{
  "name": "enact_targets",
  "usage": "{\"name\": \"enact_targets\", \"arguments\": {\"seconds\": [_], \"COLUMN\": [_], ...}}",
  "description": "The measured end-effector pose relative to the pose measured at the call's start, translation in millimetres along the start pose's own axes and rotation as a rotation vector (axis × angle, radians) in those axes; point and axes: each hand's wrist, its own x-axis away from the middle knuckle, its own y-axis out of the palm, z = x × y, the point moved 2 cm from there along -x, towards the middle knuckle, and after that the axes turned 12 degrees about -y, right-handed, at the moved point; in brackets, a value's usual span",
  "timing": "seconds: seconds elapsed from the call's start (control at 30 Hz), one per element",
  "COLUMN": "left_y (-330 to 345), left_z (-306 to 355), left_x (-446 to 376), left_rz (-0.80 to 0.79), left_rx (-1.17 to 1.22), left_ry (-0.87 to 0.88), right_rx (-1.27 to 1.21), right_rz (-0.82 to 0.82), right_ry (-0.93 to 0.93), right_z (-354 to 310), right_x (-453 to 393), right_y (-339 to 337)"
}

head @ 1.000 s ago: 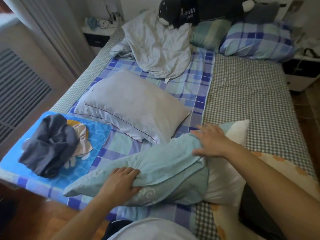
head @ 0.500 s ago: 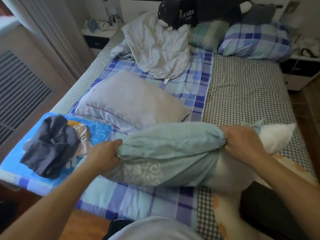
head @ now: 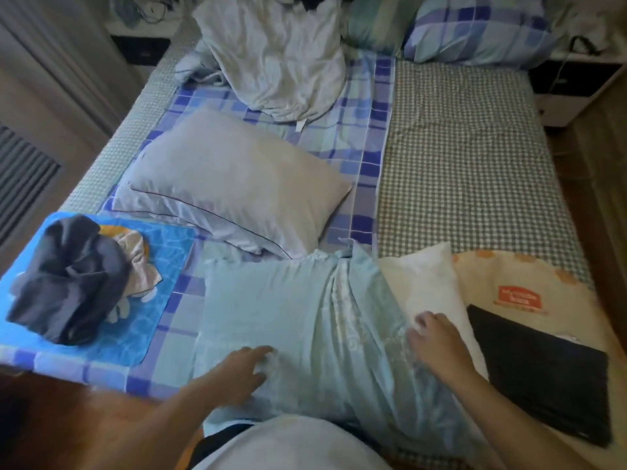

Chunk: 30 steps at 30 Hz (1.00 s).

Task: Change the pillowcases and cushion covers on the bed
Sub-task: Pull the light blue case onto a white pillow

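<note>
A white pillow [head: 431, 283] lies at the near edge of the bed, most of it inside a light blue pillowcase [head: 278, 307]; its right end sticks out bare. My left hand [head: 237, 374] rests flat on the pillowcase's near left part, fingers spread. My right hand [head: 437, 344] lies on the pillowcase's open edge where it meets the bare pillow, fingers slightly bent. A grey pillow [head: 230, 184] with dark piping lies just beyond.
A dark garment and a pale cloth [head: 71, 279] sit on a blue mat [head: 169, 242] at the left. A crumpled white case [head: 274, 52] and plaid pillows [head: 475, 28] lie at the head. A black pad [head: 543, 371] on a cream cover [head: 522, 276] is to the right.
The pillow was lifted and gripped at both ends half a second ago; now it lies flat on the bed, and both hands have let go and rest on top.
</note>
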Motion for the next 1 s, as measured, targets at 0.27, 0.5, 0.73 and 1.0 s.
{"name": "enact_targets", "arguments": {"seconds": [0.27,0.5,0.73,1.0], "left_y": [-8,15,-17,-37], "left_z": [54,70,99,173], "left_x": [-14,-44,-48,-65], "left_rz": [0.257,0.046,0.308,0.376], "left_rx": [0.054,-0.219,-0.153,-0.152], "left_ry": [0.017,-0.133,-0.140,0.201], "right_rx": [-0.320,0.001,-0.720,-0.570], "right_rz": [-0.007,0.185,0.089,-0.038], "right_ry": [-0.099,0.477,0.479,0.296], "right_z": [-77,127,83,34], "right_x": [-54,-61,-124,-207], "right_y": [31,-65,-69,-66]}}
